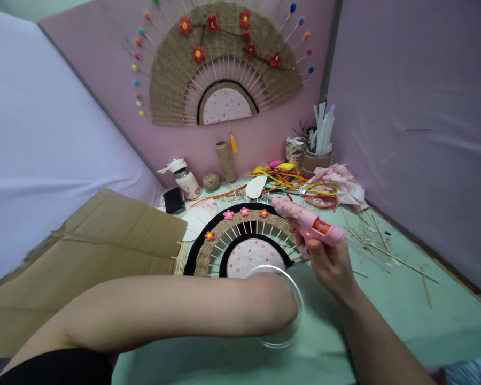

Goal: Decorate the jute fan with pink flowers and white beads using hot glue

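My right hand (331, 267) is wrapped round the handle of a pink hot glue gun (307, 219). An orange light glows on its body, and the nozzle points to the upper left, over the fan's right side. My left hand (274, 302) bends down into a see-through round tub (299, 326); its fingers are hidden from me. Behind that hand lies a half-round fan (202, 262) of twine and sticks with black bands. Several flowers (244, 212), pink and orange-red, sit along its twine band. A dotted white half-circle (254, 254) forms its centre.
A big cardboard sheet (116, 240) lies at left. Behind the fan are a white bottle (186, 179), a twine ball (211, 181), a brown tube (226, 160) and coloured pipe cleaners (280, 176). Loose sticks (401, 259) lie right. A larger fan (168, 80) hangs on the wall.
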Demonstrator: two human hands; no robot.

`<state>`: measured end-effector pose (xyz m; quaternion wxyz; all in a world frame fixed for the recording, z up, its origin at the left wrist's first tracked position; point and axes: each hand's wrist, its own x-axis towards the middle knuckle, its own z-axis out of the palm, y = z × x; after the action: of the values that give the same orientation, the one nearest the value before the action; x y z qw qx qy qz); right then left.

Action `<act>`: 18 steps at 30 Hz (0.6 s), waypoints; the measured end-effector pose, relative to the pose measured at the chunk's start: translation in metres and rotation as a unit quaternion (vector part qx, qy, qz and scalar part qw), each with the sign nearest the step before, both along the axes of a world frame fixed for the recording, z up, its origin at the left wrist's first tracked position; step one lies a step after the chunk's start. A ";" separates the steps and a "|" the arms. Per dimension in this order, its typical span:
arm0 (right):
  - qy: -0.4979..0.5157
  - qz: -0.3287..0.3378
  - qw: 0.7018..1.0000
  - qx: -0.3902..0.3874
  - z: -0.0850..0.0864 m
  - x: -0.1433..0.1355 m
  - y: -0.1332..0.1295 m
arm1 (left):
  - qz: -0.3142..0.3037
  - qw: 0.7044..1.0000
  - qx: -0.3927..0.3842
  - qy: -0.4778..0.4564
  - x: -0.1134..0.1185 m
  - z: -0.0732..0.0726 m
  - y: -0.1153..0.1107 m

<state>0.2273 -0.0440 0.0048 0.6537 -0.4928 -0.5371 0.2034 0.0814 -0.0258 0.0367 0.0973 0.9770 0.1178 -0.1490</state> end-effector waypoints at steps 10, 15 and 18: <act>0.045 0.006 0.999 -0.001 -0.008 0.000 0.000 | 0.044 0.955 -0.224 -0.188 -0.047 0.120 0.028; 0.065 0.011 0.998 -0.015 -0.018 0.000 0.004 | 0.278 0.695 -0.437 -0.499 -0.066 0.097 0.065; 0.060 0.019 0.998 -0.020 -0.019 -0.002 0.006 | 0.353 0.531 -0.532 -0.557 -0.060 0.075 0.087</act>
<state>0.2253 -0.0383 -0.0142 0.6708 -0.4820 -0.5021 0.2560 0.0211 0.0609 0.1113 0.6895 0.5086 0.2745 0.4366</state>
